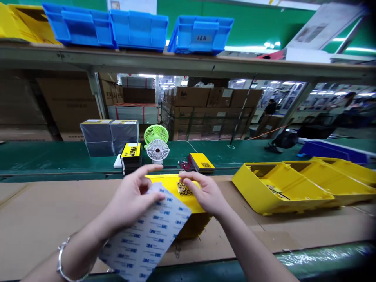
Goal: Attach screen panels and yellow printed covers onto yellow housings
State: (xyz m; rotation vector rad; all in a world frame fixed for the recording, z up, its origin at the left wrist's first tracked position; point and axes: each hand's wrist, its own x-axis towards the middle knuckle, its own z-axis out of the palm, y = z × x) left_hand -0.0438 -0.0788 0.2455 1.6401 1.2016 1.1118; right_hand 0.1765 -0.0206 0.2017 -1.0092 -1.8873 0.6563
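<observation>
Clamps left hand on sheet, likely light, bendy and best held by an edge, and poises right hand with fingers slightly apart over box.

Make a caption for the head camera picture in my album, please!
Left hand holding a printed sheet, right hand at a yellow box, white fan beyond.

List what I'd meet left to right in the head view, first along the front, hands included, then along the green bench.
Front: bracelet, left hand holding a 3M-printed sheet, right hand, yellow bins. Green bench: grey boxes, black-and-yellow stack, white fan, yellow-topped stack with a QR code, dark fan-like object, blue item.
</observation>
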